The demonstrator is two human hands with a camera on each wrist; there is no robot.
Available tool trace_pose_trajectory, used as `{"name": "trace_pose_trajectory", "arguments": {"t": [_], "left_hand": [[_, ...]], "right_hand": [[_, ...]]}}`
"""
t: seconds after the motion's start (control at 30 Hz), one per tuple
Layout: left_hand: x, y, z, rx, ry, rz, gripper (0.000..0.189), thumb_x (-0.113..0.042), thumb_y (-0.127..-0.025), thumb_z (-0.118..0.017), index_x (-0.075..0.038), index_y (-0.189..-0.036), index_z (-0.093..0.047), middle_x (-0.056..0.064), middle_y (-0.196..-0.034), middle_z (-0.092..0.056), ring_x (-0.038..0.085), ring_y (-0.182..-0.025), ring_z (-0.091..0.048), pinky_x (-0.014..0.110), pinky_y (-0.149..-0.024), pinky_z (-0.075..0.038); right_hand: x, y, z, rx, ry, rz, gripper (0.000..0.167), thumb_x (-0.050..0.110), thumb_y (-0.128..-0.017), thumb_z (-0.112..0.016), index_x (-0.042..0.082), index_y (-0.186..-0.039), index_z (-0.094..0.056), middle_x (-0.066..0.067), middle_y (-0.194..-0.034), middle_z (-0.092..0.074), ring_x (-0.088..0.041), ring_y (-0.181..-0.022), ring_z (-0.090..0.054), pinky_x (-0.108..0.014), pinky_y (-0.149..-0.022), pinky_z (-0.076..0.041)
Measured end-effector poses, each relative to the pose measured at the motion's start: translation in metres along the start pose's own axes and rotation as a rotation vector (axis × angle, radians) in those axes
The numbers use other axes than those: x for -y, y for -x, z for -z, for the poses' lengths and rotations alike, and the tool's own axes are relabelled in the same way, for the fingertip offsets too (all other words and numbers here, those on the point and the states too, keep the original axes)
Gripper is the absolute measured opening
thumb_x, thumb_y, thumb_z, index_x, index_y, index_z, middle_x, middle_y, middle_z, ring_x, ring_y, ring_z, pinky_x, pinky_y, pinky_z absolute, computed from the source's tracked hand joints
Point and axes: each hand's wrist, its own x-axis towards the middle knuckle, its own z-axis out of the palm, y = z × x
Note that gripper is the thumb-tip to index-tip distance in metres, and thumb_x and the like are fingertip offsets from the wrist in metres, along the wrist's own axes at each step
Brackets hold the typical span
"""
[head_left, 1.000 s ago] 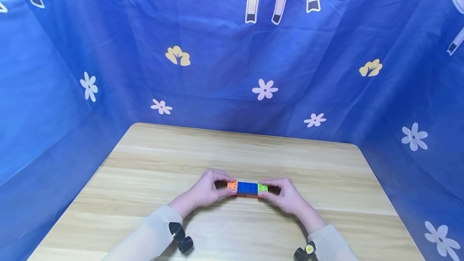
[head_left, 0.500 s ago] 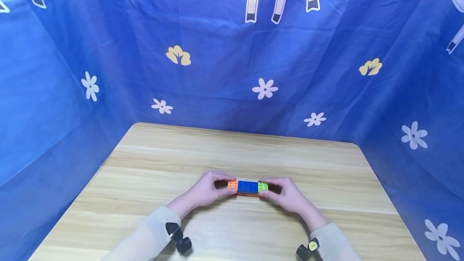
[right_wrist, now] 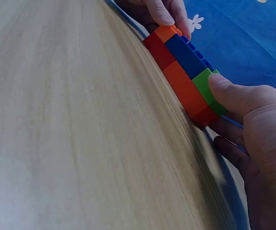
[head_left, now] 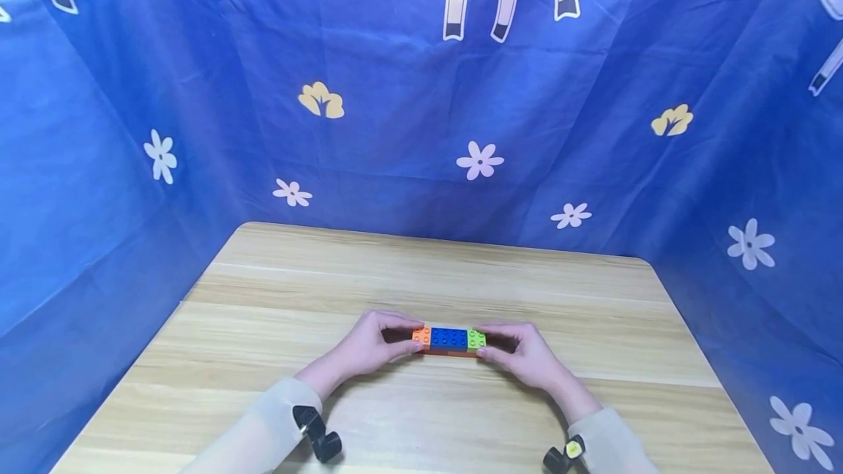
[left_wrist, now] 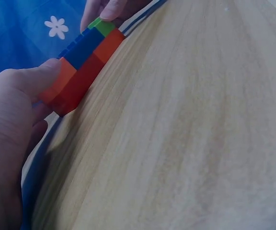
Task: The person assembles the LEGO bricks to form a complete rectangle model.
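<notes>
A low block of toy building bricks lies on the table before me, two layers high. Its upper layer runs from an orange brick (head_left: 421,339) through a longer blue brick (head_left: 449,339) to a lime green brick (head_left: 476,340). Below them, a red brick (left_wrist: 82,82) and a reddish-orange brick (right_wrist: 188,91) stand end to end. My left hand (head_left: 369,344) pinches the orange end, thumb on the near side and fingers on the far side. At the opposite end, my right hand (head_left: 527,357) holds the green brick between thumb and fingers.
The wood-grain table (head_left: 421,415) has rounded far corners. Blue cloth (head_left: 395,130) printed with flowers and animals hangs behind it and at both sides. Black wrist devices sit on the left sleeve (head_left: 257,426) and right sleeve (head_left: 609,441).
Both hands have shifted slightly outward along the bricks, so more of the orange and green bricks shows. The brick block has hardly moved.
</notes>
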Motion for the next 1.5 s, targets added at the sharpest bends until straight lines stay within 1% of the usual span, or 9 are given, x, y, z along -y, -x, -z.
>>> {"name": "trace_pose_trajectory", "arguments": {"t": [0.33,0.47,0.63,0.83,1.03,1.2,1.33,1.4,1.5], "left_hand": [[0.003,-0.007,0.002,0.009,-0.015,0.006,0.038,-0.046,-0.078,-0.071,-0.025,-0.109,-0.07,-0.015,-0.107,-0.064,0.008,-0.105,-0.057,0.036,-0.095,-0.042],[0.006,-0.011,0.003,0.026,-0.02,0.023,0.037,-0.049,-0.079,-0.069,-0.028,-0.109,-0.069,-0.013,-0.109,-0.064,0.012,-0.109,-0.055,0.04,-0.097,-0.04],[0.009,-0.016,0.005,0.037,-0.019,0.053,0.037,-0.05,-0.079,-0.069,-0.028,-0.108,-0.07,-0.014,-0.108,-0.064,0.011,-0.109,-0.055,0.038,-0.097,-0.041],[0.009,-0.021,0.007,0.057,0.004,0.077,0.039,-0.047,-0.079,-0.07,-0.022,-0.109,-0.071,-0.015,-0.103,-0.065,0.005,-0.1,-0.058,0.03,-0.088,-0.046],[0.008,-0.024,0.008,0.071,0.051,0.035,0.042,-0.042,-0.081,-0.07,-0.012,-0.111,-0.07,-0.008,-0.102,-0.066,0.007,-0.09,-0.061,0.026,-0.074,-0.051],[0.006,-0.026,0.008,0.076,0.037,0.046,0.041,-0.043,-0.082,-0.069,-0.014,-0.111,-0.07,-0.009,-0.104,-0.066,0.007,-0.095,-0.06,0.027,-0.079,-0.05],[0.005,-0.025,0.008,0.07,0.014,0.055,0.045,-0.046,-0.082,-0.067,-0.016,-0.115,-0.068,-0.01,-0.109,-0.064,0.008,-0.103,-0.058,0.03,-0.087,-0.047],[0.005,-0.023,0.009,0.052,-0.016,0.034,0.05,-0.049,-0.08,-0.068,-0.017,-0.118,-0.066,-0.011,-0.114,-0.062,0.009,-0.109,-0.055,0.033,-0.094,-0.044],[0.005,-0.021,0.008,0.017,-0.078,-0.038,0.056,-0.051,-0.074,-0.073,-0.023,-0.121,-0.063,-0.015,-0.118,-0.059,0.009,-0.115,-0.051,0.035,-0.1,-0.038]], "right_hand": [[0.004,-0.005,-0.001,0.003,0.012,-0.041,0.041,0.03,-0.083,-0.07,0.013,-0.12,-0.064,0.004,-0.112,-0.065,-0.013,-0.094,-0.063,-0.029,-0.077,-0.052],[0.021,-0.005,0.0,-0.032,0.018,-0.033,0.043,0.021,-0.082,-0.073,0.009,-0.122,-0.062,-0.004,-0.118,-0.063,-0.019,-0.102,-0.061,-0.037,-0.087,-0.048],[0.033,-0.004,-0.001,-0.077,0.066,0.023,0.053,0.017,-0.075,-0.079,0.01,-0.124,-0.06,-0.005,-0.125,-0.058,-0.019,-0.116,-0.053,-0.041,-0.099,-0.038],[0.012,-0.006,-0.006,-0.085,0.142,0.094,0.063,0.022,-0.068,-0.084,0.016,-0.126,-0.06,0.006,-0.128,-0.056,-0.011,-0.119,-0.049,-0.034,-0.103,-0.034],[-0.003,-0.009,-0.009,-0.082,0.19,0.213,0.062,0.02,-0.068,-0.084,0.017,-0.125,-0.06,0.006,-0.128,-0.056,-0.013,-0.119,-0.049,-0.032,-0.102,-0.035],[-0.004,-0.009,-0.009,-0.108,0.218,0.255,0.057,0.017,-0.07,-0.083,0.016,-0.123,-0.062,0.004,-0.126,-0.058,-0.014,-0.116,-0.052,-0.032,-0.099,-0.039],[-0.002,-0.01,-0.008,-0.107,0.226,0.212,0.056,0.019,-0.071,-0.082,0.019,-0.123,-0.062,0.006,-0.125,-0.058,-0.011,-0.116,-0.052,-0.032,-0.099,-0.039],[-0.001,-0.01,-0.007,-0.1,0.229,0.19,0.055,0.021,-0.072,-0.081,0.02,-0.124,-0.062,0.007,-0.125,-0.058,-0.011,-0.117,-0.051,-0.033,-0.099,-0.039],[0.0,-0.01,-0.006,-0.089,0.231,0.162,0.055,0.024,-0.073,-0.08,0.022,-0.125,-0.061,0.01,-0.125,-0.058,-0.009,-0.117,-0.051,-0.034,-0.099,-0.039]]}}
